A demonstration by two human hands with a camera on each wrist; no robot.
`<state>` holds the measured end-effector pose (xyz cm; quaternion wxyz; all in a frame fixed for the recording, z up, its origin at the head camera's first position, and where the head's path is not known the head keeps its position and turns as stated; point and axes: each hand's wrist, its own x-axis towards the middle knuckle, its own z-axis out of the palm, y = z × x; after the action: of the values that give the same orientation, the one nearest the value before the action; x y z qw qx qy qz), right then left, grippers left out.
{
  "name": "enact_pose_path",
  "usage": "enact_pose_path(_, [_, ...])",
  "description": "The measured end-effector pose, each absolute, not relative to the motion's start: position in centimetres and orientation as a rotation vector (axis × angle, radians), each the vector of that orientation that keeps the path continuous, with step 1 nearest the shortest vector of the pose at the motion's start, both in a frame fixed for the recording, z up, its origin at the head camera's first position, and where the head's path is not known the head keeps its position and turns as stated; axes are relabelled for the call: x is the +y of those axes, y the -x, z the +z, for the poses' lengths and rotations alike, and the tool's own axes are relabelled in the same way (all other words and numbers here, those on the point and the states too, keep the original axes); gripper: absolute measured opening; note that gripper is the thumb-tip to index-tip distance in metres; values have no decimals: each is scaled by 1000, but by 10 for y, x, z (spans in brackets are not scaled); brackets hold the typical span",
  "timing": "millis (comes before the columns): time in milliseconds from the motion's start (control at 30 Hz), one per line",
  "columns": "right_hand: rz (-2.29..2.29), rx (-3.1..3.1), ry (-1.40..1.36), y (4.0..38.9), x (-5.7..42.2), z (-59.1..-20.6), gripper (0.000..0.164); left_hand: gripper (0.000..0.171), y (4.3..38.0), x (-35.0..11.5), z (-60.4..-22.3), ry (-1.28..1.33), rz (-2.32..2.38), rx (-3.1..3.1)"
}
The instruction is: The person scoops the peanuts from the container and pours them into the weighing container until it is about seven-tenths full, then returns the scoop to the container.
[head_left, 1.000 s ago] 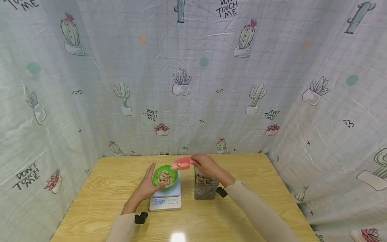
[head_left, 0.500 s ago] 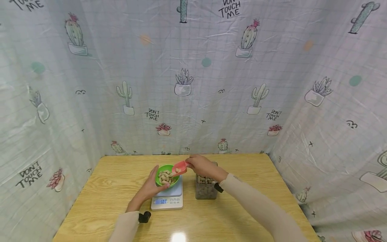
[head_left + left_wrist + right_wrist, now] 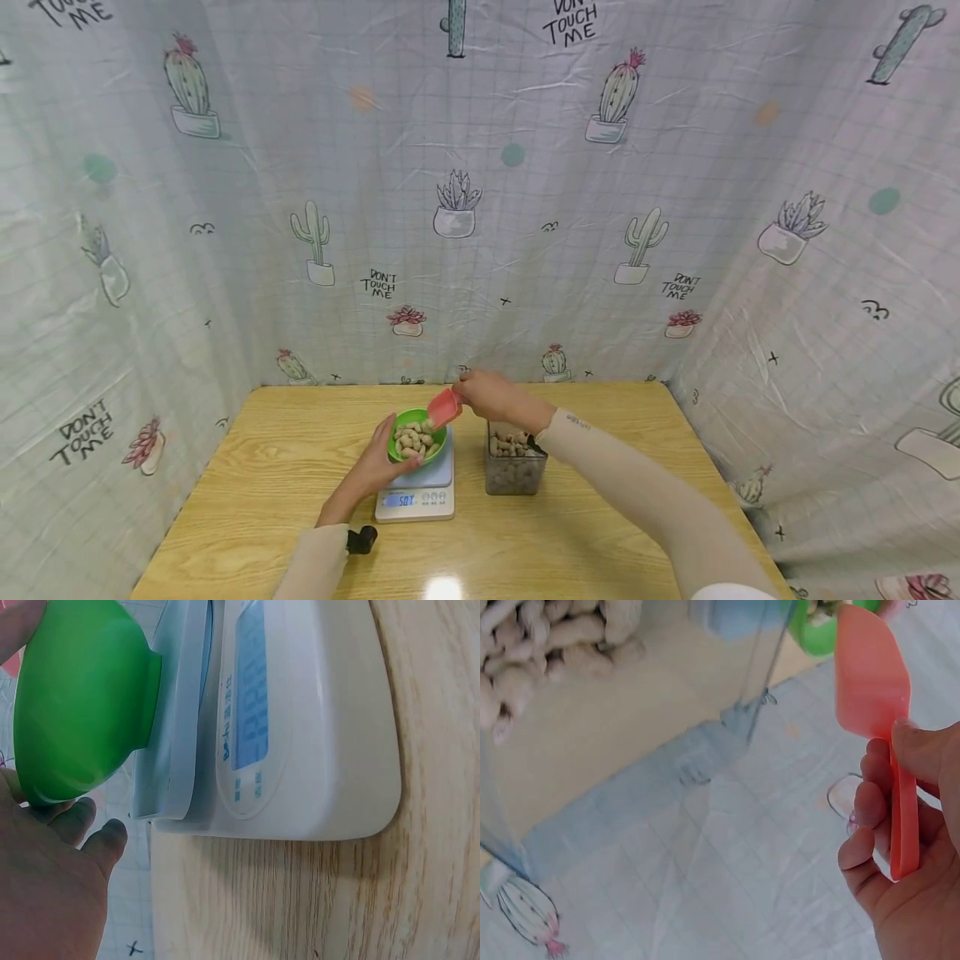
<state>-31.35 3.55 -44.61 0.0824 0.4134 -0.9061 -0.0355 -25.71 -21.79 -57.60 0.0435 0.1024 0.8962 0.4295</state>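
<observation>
A green bowl of unshelled peanuts sits on the blue platform of a white kitchen scale, whose display reads 50.7. My left hand holds the bowl, fingers along its left side and thumb at the front rim; the left wrist view has the bowl's outer wall between thumb and fingers. With my right hand I grip the handle of a pink scoop. The scoop is tipped down over the bowl's right rim; its underside faces the right wrist view.
Right of the scale stands a clear square container partly filled with peanuts, below my right forearm. All of it rests on a wooden table. A cactus-print curtain closes off the back and sides.
My right hand has moved left and up, tilting the scoop from nearly level to steep over the bowl; the peanuts seen in it earlier no longer show there. My left hand stays at the bowl.
</observation>
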Motion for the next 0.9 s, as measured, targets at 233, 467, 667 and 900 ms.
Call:
enact_pose_path(233, [-153,-2620,-1240,314,40,-429,12,113,258,-218,-576,-307,1298,2755])
enact_pose_path(467, [-4,-2590,-1253,308,50,-427,16,110,256,-219,-575,-314,1271,2767])
enact_pose_path(667, [225,-2656,-1171,299,71,-427,23,99,254,-220,-561,-341,1270,2815])
enact_pose_path(900, [326,-2626,-1079,285,109,-427,25,96,251,-223,-528,-382,1271,2888])
